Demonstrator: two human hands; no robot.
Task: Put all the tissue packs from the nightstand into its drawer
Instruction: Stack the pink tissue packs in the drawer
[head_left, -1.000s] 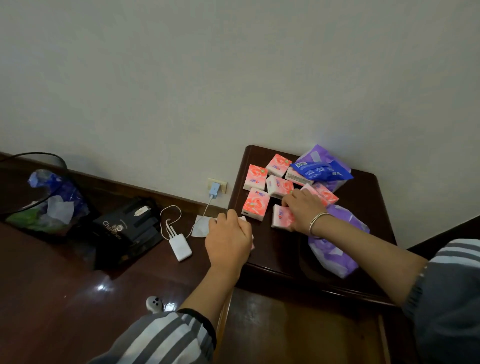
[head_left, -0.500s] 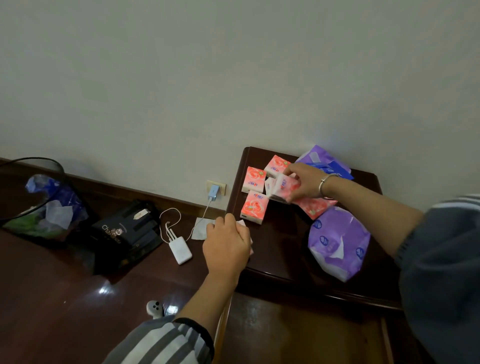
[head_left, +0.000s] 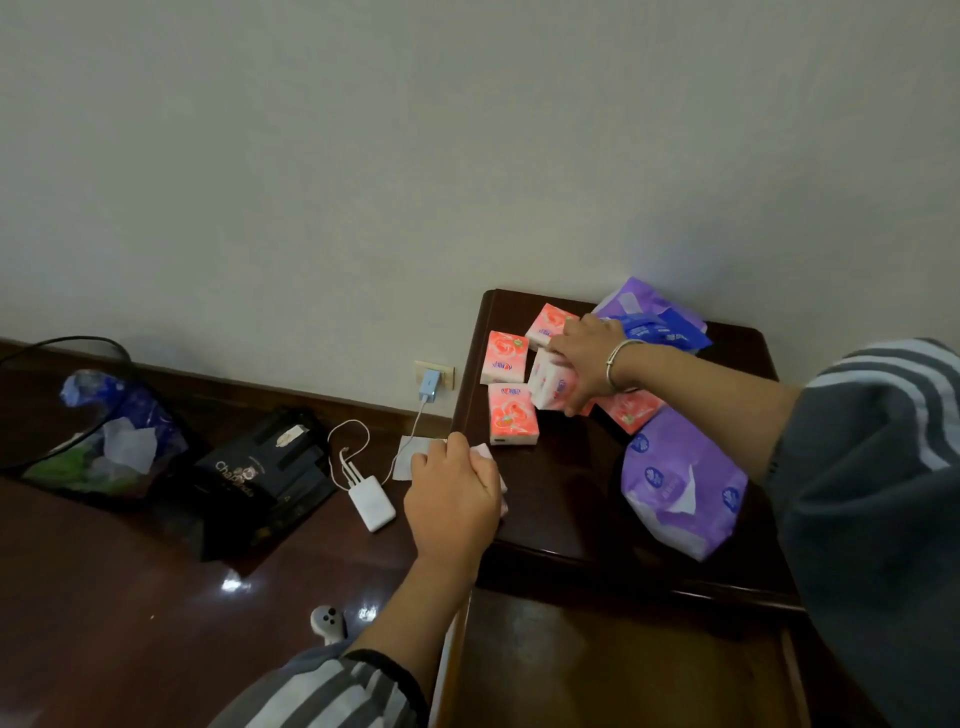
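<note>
The right hand (head_left: 582, 364), a silver bangle (head_left: 618, 364) on its wrist, reaches over the back of the dark nightstand (head_left: 561, 519) with fingers curled round a small stack of pink packs (head_left: 550, 387), lifted a little on edge. The left hand (head_left: 452, 499) sits at the front-left corner, closed round a pale pack (head_left: 491, 460) whose edge just peeps past the knuckles. Two loose pink packs (head_left: 511, 421) lie flat side by side left of the held stack, a third pink pack (head_left: 545, 325) lies behind them, and another pink pack (head_left: 631, 410) pokes out beneath the right forearm. A big purple tissue pack (head_left: 680, 483) lies near the front right; a second purple pack (head_left: 636, 301) is against the wall with a blue pack (head_left: 665, 332) on top of it. The drawer (head_left: 623, 670) stands pulled out below the front edge. On the floor to the left are a white power bank (head_left: 371, 501) cabled to a wall charger (head_left: 430, 384), a black bag (head_left: 260, 478) and a waste bin (head_left: 93, 431).
</note>
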